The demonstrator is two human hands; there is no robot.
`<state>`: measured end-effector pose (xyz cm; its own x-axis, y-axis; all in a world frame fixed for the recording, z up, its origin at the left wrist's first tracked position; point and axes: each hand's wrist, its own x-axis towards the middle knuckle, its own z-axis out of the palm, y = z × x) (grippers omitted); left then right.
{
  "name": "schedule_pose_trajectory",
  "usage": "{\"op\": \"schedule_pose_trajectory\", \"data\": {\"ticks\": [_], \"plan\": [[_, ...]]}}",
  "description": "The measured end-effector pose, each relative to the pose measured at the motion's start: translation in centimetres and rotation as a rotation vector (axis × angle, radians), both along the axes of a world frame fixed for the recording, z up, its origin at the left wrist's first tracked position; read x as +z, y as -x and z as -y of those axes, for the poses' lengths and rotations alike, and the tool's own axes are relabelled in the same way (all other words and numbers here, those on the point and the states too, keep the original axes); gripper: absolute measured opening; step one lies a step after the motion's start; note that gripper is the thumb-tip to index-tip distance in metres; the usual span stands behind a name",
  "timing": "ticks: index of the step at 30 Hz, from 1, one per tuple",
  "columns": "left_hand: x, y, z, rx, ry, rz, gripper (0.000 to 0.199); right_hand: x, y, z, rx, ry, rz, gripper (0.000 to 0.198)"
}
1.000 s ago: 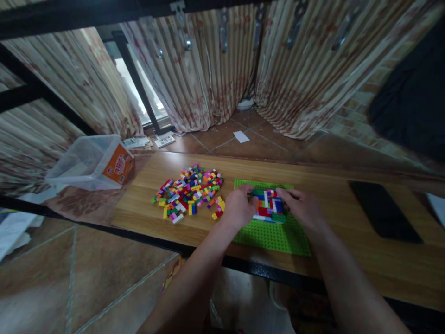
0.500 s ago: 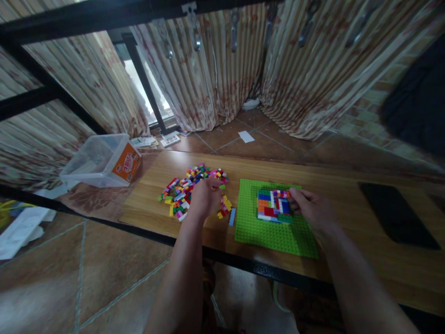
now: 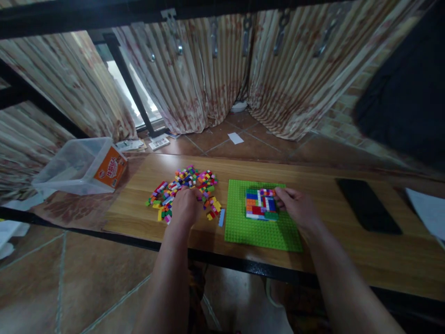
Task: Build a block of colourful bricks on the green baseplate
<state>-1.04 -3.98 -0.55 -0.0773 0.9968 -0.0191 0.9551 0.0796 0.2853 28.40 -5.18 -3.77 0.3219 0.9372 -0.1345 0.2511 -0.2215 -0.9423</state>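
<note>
My left hand (image 3: pixel 186 204) is over a loose pile of colourful toy building bricks (image 3: pixel 172 188), its fingers curled down into them. Whatever those fingertips hold is hidden behind the hand. My right hand (image 3: pixel 295 206) pinches a short strip of pink, purple and orange bricks (image 3: pixel 267 192) at the far right corner of a flat multicoloured brick build (image 3: pixel 257 208). Whether the strip is fixed to the build cannot be told. Beneath the build is a green studded baseplate (image 3: pixel 243 234). A light blue long brick (image 3: pixel 221 217) lies left of the plate, beside some yellow bricks (image 3: pixel 216 204).
A wooden table (image 3: pixel 316 241) with a dark front edge carries everything. Farther right lie a black flat slab (image 3: pixel 368 204) and white paper (image 3: pixel 426 208). At the far left stands a clear plastic bin (image 3: pixel 76 169) with an orange label. Striped curtains (image 3: pixel 194 79) hang behind.
The whole view has shifted, bringing the white paper in at right. My left hand's fingers, stretched forward before, are now bent down into the pile. My right hand keeps its pinch at the build.
</note>
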Motion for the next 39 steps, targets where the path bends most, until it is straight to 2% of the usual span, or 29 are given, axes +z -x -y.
{"op": "schedule_pose_trajectory", "data": {"ticks": [4,7,10,14,18,21,25,29,32,35,39], "plan": [[0.5,0.4,-0.3,0.007,-0.043,0.112,0.015,0.1,0.0,-0.1,-0.013,-0.007,-0.009,0.044],[0.7,0.3,-0.6,0.025,-0.099,0.33,0.016,0.3,0.1,-0.1,-0.047,-0.039,-0.028,0.039],[0.5,-0.4,-0.7,-0.063,-0.128,0.58,0.014,0.7,0.3,-0.2,-0.117,-0.115,-0.055,0.034],[0.0,-2.4,-0.5,-0.19,-0.035,0.79,0.021,1.7,1.1,0.2,-0.168,-0.247,-0.033,0.027],[-0.2,-4.5,-0.1,-0.254,0.097,0.945,0.018,2.4,2.5,1.0,-0.09,-0.352,0.014,0.023],[-0.4,-5.7,0.1,-0.296,0.137,0.972,0.018,2.4,3.6,1.6,0.05,-0.383,0.044,0.023],[-0.4,-6.9,0.6,-0.425,0.157,0.928,0.026,2.4,4.5,2.1,0.283,-0.456,0.154,0.021],[0.2,-7.7,1.3,-0.546,0.102,0.821,0.033,2.6,4.7,2.3,0.439,-0.476,0.26,0.02],[0.6,-8.0,1.6,-0.585,0.046,0.775,0.034,2.8,4.5,2.5,0.472,-0.467,0.292,0.02],[0.9,-8.3,1.5,-0.566,-0.005,0.771,0.034,3.0,4.1,2.6,0.447,-0.426,0.291,0.02],[0.9,-8.7,1.5,-0.544,0.001,0.795,0.033,3.3,3.5,2.9,0.441,-0.371,0.295,0.02]]}}
